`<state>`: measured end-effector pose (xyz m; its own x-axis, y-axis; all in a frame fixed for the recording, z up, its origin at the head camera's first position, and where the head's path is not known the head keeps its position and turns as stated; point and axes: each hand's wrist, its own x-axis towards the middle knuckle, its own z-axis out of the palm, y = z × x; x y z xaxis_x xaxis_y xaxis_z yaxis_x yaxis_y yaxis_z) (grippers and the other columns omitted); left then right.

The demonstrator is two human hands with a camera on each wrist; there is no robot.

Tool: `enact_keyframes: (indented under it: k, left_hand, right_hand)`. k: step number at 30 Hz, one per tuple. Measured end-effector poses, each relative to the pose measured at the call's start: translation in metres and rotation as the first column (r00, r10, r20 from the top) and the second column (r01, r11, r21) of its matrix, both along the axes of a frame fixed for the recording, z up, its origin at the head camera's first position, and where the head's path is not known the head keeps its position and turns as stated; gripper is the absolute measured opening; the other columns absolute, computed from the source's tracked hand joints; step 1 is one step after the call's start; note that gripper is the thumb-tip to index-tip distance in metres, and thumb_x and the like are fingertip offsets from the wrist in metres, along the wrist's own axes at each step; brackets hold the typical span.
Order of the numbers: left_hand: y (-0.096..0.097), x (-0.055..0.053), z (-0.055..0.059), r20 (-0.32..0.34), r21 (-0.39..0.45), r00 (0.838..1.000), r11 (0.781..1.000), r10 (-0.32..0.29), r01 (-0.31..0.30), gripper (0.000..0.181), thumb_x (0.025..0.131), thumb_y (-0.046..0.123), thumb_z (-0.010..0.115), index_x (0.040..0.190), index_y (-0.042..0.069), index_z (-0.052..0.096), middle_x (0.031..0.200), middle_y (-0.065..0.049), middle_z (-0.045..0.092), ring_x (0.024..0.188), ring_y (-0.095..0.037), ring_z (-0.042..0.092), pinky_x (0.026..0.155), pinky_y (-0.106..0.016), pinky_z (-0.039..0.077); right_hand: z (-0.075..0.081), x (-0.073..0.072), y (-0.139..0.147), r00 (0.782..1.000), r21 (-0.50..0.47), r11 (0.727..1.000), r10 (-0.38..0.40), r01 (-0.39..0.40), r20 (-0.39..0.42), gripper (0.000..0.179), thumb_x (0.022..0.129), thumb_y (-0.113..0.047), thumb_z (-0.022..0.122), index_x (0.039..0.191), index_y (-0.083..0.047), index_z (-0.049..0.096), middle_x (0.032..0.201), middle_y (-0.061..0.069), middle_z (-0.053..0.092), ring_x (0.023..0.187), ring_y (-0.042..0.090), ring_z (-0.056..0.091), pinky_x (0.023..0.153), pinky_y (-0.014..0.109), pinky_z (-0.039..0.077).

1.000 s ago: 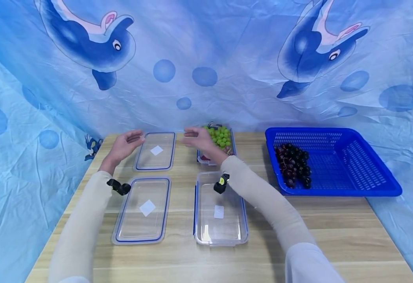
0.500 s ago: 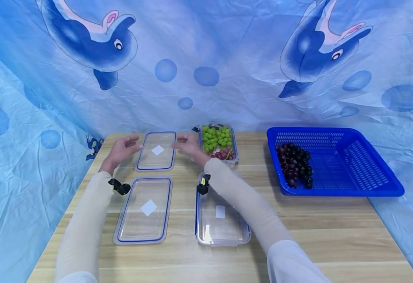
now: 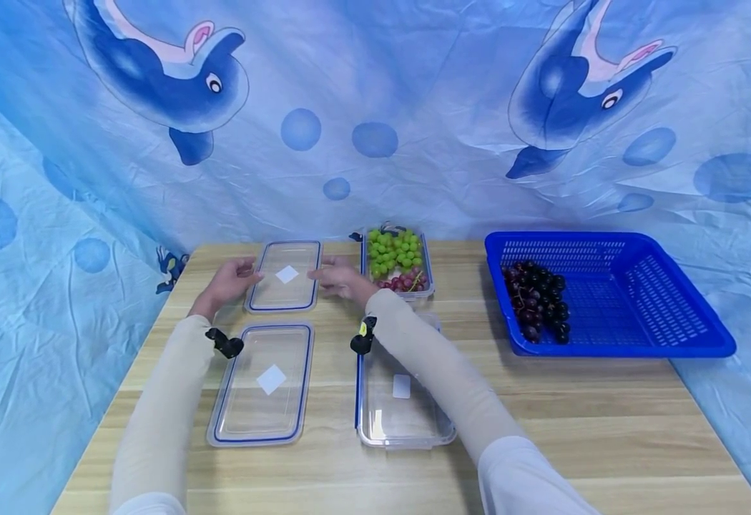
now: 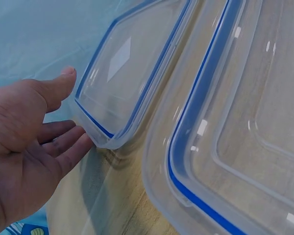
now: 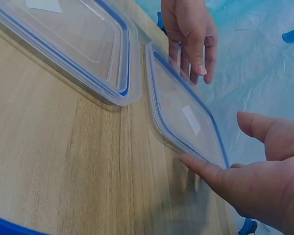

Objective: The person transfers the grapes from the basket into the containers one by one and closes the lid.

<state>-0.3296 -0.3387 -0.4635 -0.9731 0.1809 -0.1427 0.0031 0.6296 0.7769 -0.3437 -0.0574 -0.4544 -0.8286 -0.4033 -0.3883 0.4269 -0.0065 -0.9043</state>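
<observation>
A light blue curtain (image 3: 330,79) printed with 2 dolphins and round bubbles hangs behind and beside a wood-grain table (image 3: 581,458). At the table's far left is a clear rectangular lid (image 3: 285,293) with a blue sealing ring and a white diamond-set label. The left hand (image 3: 230,280) is at its left edge and the right hand (image 3: 343,277) at its right edge. The left fingers extend to a corner of this lid, unclenched, with the thumb standing apart from them; whether they bear any weight I cannot tell. The right index finger reaches straight to the rim, its tip touching, and that thumb is held away from the lid, so neither hand is clenched.

Nearer the person lies a 2nd lid (image 3: 253,408) of the same kind. To its right sits a clear storage box (image 3: 408,420) with a blue strip along its left side and 1 white label, partly covered by the right sleeve (image 3: 440,372). Behind that, a matching grape-filled box (image 3: 408,294) holds green grapes (image 3: 396,250) over most of its length and red grapes (image 3: 408,280) at the near end. On the right, a blue plastic basket (image 3: 614,351) contains purple grapes (image 3: 526,307) and black grapes (image 3: 554,304), side by side against its left wall.
</observation>
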Motion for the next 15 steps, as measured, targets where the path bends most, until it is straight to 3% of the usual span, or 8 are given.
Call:
enact_keyframes:
  k: [6,9,15]
  left_hand:
    - [-0.0013,0.0014,-0.0015,0.013,0.035,1.000,0.999,-0.003,0.002,0.064,0.108,0.017,0.052,0.157,-0.012,0.021,0.157,-0.039,0.028,0.146,-0.052,0.029,0.118,-0.060,0.036]
    - [-0.0007,0.0015,-0.0027,0.030,0.044,0.999,0.999,0.029,-0.031,0.061,0.107,0.010,0.052,0.156,-0.011,0.023,0.158,-0.037,0.029,0.147,-0.049,0.031,0.118,-0.058,0.038]
    - [-0.0016,0.0048,0.0005,0.043,0.100,0.993,0.989,0.106,-0.110,0.059,0.104,0.000,0.051,0.157,-0.009,0.025,0.159,-0.032,0.033,0.146,-0.045,0.037,0.118,-0.047,0.041]
  right_hand:
    - [-0.0010,-0.0009,-0.0030,0.999,-0.012,1.000,0.023,-0.023,0.032,0.078,0.098,-0.003,0.067,0.161,-0.001,0.021,0.158,0.026,0.038,0.145,0.042,0.038,0.114,0.054,0.044]
    - [-0.0017,-0.0013,-0.0048,0.999,-0.020,1.000,0.023,-0.022,0.043,0.079,0.098,-0.001,0.065,0.162,-0.001,0.019,0.160,0.026,0.034,0.146,0.042,0.038,0.114,0.052,0.045]
    - [0.0058,-0.0021,-0.0037,0.996,-0.030,0.998,-0.053,0.055,0.072,0.076,0.095,0.005,0.067,0.159,0.002,0.025,0.151,0.027,0.046,0.138,0.041,0.049,0.110,0.048,0.050]
